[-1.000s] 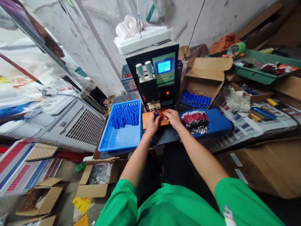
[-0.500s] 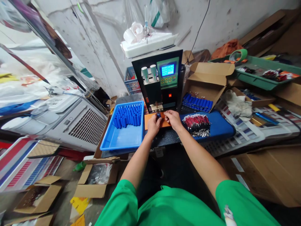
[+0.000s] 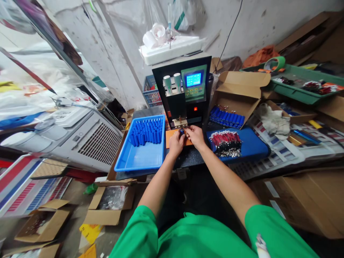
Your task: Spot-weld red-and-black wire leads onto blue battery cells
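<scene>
Both my hands meet at the foot of a black spot-welding machine (image 3: pixel 185 96) with a lit blue screen. My left hand (image 3: pixel 176 142) is closed around a small blue cylindrical cell (image 3: pixel 182 132), holding it just under the machine's welding pins. My right hand (image 3: pixel 195 137) pinches at the same cell from the right; what else its fingers hold is too small to see. The hands rest over an orange pad (image 3: pixel 170 137). A blue tray (image 3: pixel 139 157) with several blue cells lies to the left. A pile of red wired tabs (image 3: pixel 225 142) lies to the right on a blue mat.
An open cardboard box (image 3: pixel 236 93) with blue cells stands right of the machine. A green tray (image 3: pixel 303 82) and more cartons sit at the far right. A grey air cooler (image 3: pixel 80 139) stands left. Open cartons (image 3: pixel 107 208) litter the floor.
Both hands have moved the blue cell forward, closer under the welding pins. The camera view has shifted slightly.
</scene>
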Motion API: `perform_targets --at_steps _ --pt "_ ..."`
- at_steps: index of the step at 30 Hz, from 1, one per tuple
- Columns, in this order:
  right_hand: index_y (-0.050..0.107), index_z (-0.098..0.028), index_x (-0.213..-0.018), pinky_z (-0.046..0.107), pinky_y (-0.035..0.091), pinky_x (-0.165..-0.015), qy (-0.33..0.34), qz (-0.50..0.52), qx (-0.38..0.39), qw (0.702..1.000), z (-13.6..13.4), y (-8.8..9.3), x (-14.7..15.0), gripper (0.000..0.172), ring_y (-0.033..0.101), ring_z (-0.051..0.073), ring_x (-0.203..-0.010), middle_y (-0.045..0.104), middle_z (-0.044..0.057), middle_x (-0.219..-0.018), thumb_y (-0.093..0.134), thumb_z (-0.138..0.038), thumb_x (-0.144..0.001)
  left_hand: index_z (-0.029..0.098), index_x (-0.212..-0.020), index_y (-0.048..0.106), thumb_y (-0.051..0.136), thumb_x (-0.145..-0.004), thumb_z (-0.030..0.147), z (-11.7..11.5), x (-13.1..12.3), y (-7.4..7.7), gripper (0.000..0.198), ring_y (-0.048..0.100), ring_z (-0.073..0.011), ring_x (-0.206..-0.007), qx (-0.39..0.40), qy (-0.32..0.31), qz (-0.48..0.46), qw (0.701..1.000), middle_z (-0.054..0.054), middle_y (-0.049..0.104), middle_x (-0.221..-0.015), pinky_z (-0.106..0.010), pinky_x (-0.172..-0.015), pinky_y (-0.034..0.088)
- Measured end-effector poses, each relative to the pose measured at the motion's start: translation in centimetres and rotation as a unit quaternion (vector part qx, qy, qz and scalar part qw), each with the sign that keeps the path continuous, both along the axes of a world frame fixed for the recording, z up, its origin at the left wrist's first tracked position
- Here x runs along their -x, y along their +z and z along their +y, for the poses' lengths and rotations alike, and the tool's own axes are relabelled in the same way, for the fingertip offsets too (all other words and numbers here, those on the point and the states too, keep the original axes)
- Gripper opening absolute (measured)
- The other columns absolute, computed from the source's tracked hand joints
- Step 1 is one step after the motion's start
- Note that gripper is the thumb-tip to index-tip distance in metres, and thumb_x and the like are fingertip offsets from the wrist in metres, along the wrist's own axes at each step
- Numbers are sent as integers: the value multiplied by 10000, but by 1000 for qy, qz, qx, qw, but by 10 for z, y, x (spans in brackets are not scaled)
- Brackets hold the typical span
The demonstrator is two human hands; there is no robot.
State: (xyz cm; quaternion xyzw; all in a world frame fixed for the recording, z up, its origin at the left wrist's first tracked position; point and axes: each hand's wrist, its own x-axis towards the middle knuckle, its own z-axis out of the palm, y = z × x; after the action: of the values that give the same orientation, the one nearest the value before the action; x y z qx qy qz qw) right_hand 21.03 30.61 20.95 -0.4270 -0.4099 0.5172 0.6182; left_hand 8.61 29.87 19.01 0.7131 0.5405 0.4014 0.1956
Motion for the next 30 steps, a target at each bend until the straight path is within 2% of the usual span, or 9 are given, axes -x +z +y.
perform_targets --at_steps 9,15,21,30 --pt "637 -169 -743 233 394 -496 -36 -102 -27 994 4 -9 2 337 536 136 -556 632 30 -641 643 -506 -731 162 -1258 626 525 -964 273 1 -1 2 330 652 -253 -952 1 11 36 999 -111 690 -1001 -342 -856 483" --pt "659 -168 -758 228 393 -498 -41 -104 -26 993 4 -9 2 319 546 137 -558 650 30 -661 649 -486 -733 156 -1258 631 510 -973 292 0 -1 1 338 645 -252 -900 0 10 37 999 -113 682 -962 -341 -815 482" --pt "633 -180 -705 228 386 -491 -37 -98 -20 994 3 -6 2 283 552 140 -560 632 21 -630 653 -462 -723 180 -1242 639 525 -968 303 1 -1 0 321 645 -246 -925 2 13 20 1000 -103 683 -976 -342 -841 486" --pt "613 -177 -668 232 387 -496 -35 -93 -21 995 0 -1 2 312 535 132 -548 620 19 -612 681 -479 -707 162 -1275 625 522 -972 301 1 0 -1 348 637 -237 -893 2 8 23 1000 -107 684 -979 -333 -817 478"
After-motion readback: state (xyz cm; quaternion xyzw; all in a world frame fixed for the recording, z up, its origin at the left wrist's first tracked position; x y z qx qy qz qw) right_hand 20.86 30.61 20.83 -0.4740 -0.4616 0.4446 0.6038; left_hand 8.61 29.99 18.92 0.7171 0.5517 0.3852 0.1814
